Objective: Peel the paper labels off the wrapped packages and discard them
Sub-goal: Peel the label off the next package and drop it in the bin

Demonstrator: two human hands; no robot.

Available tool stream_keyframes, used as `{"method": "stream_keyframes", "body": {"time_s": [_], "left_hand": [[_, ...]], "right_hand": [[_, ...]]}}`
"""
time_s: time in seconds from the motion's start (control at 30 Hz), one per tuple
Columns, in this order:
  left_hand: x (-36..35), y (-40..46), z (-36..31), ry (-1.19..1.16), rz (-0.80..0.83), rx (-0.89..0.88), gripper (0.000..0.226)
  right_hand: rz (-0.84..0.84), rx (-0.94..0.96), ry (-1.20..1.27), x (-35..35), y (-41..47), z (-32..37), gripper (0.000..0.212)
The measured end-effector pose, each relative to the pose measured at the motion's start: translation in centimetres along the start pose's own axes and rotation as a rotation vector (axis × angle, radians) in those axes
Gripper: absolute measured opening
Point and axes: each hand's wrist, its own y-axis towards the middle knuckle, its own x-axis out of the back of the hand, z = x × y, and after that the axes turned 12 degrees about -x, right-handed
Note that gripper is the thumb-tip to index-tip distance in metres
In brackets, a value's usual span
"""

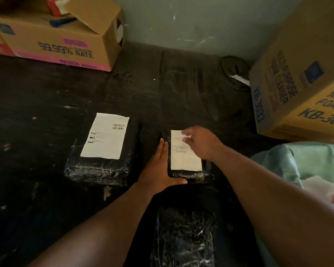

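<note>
A small black-wrapped package (191, 175) lies in the middle of the dark surface with a white paper label (183, 157) on top. My left hand (160, 168) lies flat against its left side, fingers straight and thumb along the near edge. My right hand (201, 141) reaches over the label's far right corner, its fingertips on the paper; whether they pinch it I cannot tell. To the left lies a larger black-wrapped package (98, 166) with a barcoded white label (105, 135). A third black-wrapped package (183, 237), with no label showing, lies nearest me.
An open cardboard box (62, 45) stands at the back left and another cardboard box (301, 89) at the right. A pale green bag (297, 164) holding crumpled white paper sits at the right edge. A dark rounded object (233, 72) rests by the wall.
</note>
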Motion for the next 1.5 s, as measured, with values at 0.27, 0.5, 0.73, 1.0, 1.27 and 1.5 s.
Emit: {"method": "stream_keyframes", "body": {"time_s": [0.27,0.5,0.73,1.0,1.27,1.5], "left_hand": [[-0.5,0.9,1.4,0.003,-0.039,-0.051,0.143],[-0.6,0.8,1.6,0.003,-0.043,-0.041,0.143],[-0.6,0.7,1.4,0.005,-0.024,-0.013,0.144],[-0.4,0.7,1.2,0.011,-0.024,-0.024,0.143],[-0.5,0.7,1.4,0.021,-0.030,-0.024,0.142],[-0.7,0.6,1.5,0.007,-0.034,-0.029,0.142]], "right_hand": [[0.083,-0.053,-0.196,-1.5,7.3,1.2,0.036],[0.058,-0.090,0.014,-2.0,8.4,1.1,0.015],[0.074,-0.064,0.078,-1.6,7.9,1.2,0.010],[0.070,-0.082,0.069,-1.7,8.2,1.9,0.012],[0.081,-0.018,0.172,-1.3,7.7,1.0,0.016],[0.175,-0.036,-0.125,0.1,7.7,1.2,0.031]]}}
